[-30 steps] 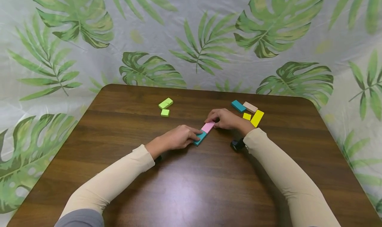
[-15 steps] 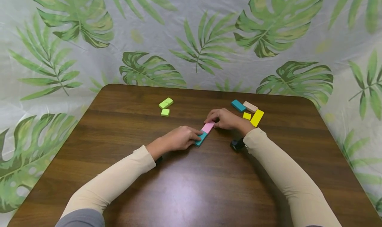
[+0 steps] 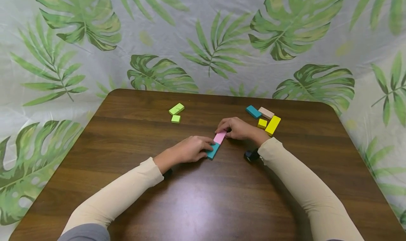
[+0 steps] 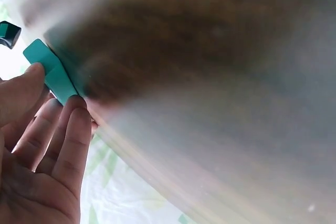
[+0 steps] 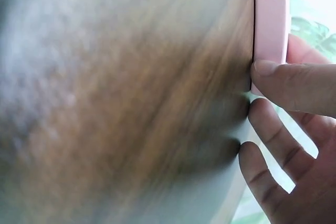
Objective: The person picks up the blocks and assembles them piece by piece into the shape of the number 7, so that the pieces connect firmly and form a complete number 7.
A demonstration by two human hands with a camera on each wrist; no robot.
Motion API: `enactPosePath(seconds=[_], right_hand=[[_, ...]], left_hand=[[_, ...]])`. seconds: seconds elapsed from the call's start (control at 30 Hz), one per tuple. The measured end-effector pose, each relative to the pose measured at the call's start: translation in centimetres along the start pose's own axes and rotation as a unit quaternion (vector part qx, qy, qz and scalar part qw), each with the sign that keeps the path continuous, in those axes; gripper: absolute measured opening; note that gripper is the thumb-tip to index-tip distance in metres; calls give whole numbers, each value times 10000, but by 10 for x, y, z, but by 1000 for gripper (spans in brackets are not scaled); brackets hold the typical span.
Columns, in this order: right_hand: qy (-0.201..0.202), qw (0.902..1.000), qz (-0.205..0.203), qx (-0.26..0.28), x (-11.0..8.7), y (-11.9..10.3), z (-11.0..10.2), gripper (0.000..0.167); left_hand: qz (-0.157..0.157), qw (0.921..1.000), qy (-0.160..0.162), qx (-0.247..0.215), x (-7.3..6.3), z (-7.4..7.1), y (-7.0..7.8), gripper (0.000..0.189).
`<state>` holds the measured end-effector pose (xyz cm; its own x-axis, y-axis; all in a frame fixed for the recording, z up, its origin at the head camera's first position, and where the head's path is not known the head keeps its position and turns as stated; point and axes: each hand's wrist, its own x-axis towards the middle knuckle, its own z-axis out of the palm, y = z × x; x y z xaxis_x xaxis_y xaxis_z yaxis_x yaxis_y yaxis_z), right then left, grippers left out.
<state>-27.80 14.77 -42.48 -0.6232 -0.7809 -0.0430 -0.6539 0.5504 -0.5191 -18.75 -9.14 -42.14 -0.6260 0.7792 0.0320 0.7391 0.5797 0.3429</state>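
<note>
Head view: left hand [image 3: 192, 149] holds the teal block [image 3: 212, 151], forefinger over the top, thumb at the near end. Right hand [image 3: 238, 128] pinches the far end of the pink block [image 3: 220, 137]. Both blocks lie on the table [image 3: 152, 205], apparently meeting end to end in one slanted line, teal nearer the person. That pairing looks done or nearly so; final alignment is hard to call with fingers covering parts of both. Neither block is released yet. The rest is apart from the pair: larger lime block [image 3: 176, 109] and small lime block [image 3: 176, 119] off to the left; blue block [image 3: 253, 111], beige block [image 3: 266, 112], small yellow block [image 3: 262, 123] and long yellow block [image 3: 272, 125] in a cluster beyond the right forearm. If those count too, most of the work is left, probably early stage.

Left wrist view: thumb and fingertips close on the teal block at the table surface, narrow grip. Pink block can't be made out here.

Right wrist view: thumb against the pink block's side, forefinger mostly hidden behind it, remaining fingers spread loosely beside. Teal block not seen; contact between the two can't be checked from here.
</note>
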Motion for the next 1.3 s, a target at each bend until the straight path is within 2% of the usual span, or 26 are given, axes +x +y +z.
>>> enactPosePath(seconds=[0.43,0.73,0.83,0.93,1.1,1.3], right_hand=[[-66,9999,80,-7,0,-3,0,38],[-140,9997,5,-183,-2,-3,-1,42],[-126,9995,130,-261,-4,-2,-2,47],[-96,9993,290,-238,-7,-1,-2,45],[-33,9996,240,-117,-8,-2,-3,35],[97,9998,178,-13,-7,1,1,32]], left_hand=[[-21,10000,-13,-30,-4,0,-1,27],[-67,9998,-51,-189,6,-6,-3,33],[-79,9997,-126,-214,10,-8,-6,33],[-73,9994,-214,-275,13,-11,-8,35],[-176,9983,-451,-335,17,-13,-11,44],[-236,9967,-720,-298,22,-10,-14,56]])
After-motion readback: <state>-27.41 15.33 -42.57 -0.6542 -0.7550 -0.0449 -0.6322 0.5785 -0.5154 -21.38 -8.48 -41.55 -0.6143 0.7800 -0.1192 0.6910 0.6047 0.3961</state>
